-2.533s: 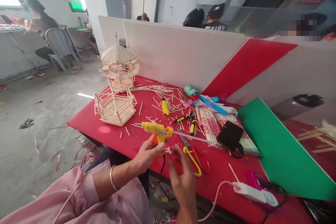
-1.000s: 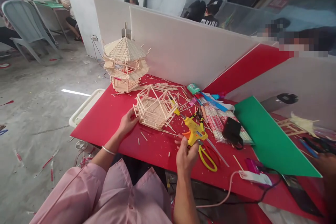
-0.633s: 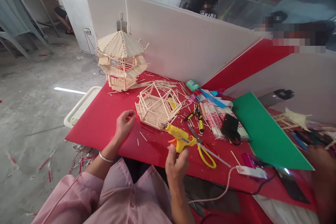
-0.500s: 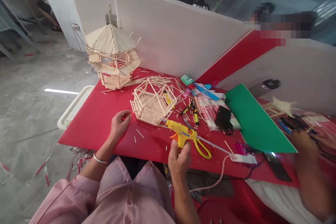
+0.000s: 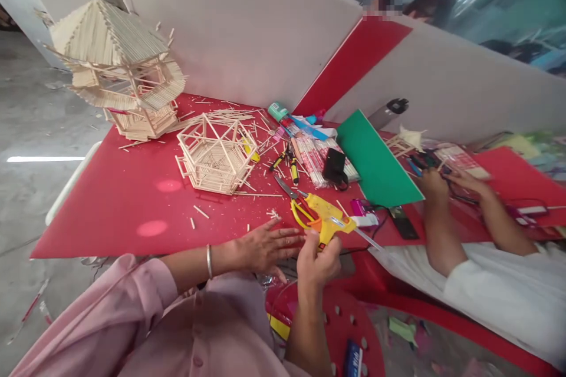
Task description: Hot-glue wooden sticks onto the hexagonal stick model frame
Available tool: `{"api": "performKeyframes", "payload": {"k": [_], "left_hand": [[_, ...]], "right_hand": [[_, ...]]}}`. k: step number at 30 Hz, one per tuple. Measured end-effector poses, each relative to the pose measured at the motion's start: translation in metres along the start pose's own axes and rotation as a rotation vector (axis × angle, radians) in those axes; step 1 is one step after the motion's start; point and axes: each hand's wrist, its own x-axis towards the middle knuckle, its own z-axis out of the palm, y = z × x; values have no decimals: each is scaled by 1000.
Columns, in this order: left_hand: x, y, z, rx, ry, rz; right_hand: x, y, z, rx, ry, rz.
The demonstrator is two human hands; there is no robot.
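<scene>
My right hand grips a yellow hot glue gun by its handle, a glue stick jutting from the back. Fingers spread, my left hand is at the table's front edge, just left of the right hand, with nothing in it. Beyond it, scissors with yellow handles lie partly behind the glue gun. A hexagonal stick frame with a slatted floor rests on the red table. At the back left stands a taller pagoda-like stick model with a tiered roof.
Pliers, packs of sticks and a black box-shaped thing lie right of the frame. A green board stands tilted beside a co-worker's hands. A pale partition runs behind; a red stool is below.
My left hand has moved right and spread its fingers near the right hand. The glue gun has drawn away from the stick frame. The view has swung to the right.
</scene>
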Motion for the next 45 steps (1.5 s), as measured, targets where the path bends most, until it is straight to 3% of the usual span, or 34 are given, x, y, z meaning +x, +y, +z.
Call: {"api": "performKeyframes", "payload": {"k": [3,6,12,15,17,19,23,25,27,31,38,45], "left_hand": [[34,-20,25,44,-41,69],[59,-47,35,52,-42,41],[81,-106,23,70,-95,-54],[84,-121,11,83,-70,-101],[82,-115,8,104,-32,-132],[73,-95,10,123,-8,-114],[50,-59,22,62,-100,37],[45,-64,23,55,-147,-16],[44,-81,19,89,-147,-174],[39,-102,5,143,-118,-285],[0,-65,-32,281,-126,-457],[-24,-46,-66,81,14,-291]], "right_hand": [[6,6,-6,46,20,23],[9,19,-8,95,-12,9],[8,35,0,19,-103,-61],[0,34,4,-53,-102,-71],[-5,33,4,-84,-84,-67],[-8,33,5,-121,-70,-33],[-8,34,9,-197,-126,41],[-5,33,14,-235,-182,64],[-3,31,19,-269,-238,57],[-5,27,25,-292,-266,-64],[-8,13,25,-433,-286,-139],[-14,2,25,-462,-281,-190]]}}
